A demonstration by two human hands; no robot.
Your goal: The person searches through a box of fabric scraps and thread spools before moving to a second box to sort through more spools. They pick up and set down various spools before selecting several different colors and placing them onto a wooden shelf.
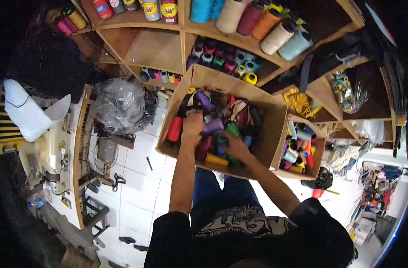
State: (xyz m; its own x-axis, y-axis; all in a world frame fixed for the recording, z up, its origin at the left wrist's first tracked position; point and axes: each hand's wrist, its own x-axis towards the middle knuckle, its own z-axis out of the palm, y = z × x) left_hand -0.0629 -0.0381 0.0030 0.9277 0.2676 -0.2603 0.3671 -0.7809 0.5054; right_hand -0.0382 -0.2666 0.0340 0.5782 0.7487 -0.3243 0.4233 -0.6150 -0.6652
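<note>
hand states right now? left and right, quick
Left hand: curled over spools in the cardboard box; what it grips cannot be told.
Right hand: down among the spools; open or closed cannot be told.

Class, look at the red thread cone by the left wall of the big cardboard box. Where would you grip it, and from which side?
Probably around its wound middle, coming from above through the open top. The red thread cone lies slanted against the left wall of the cardboard box, so that side is blocked, and other spools crowd its right. The left hand is nearest.
</note>
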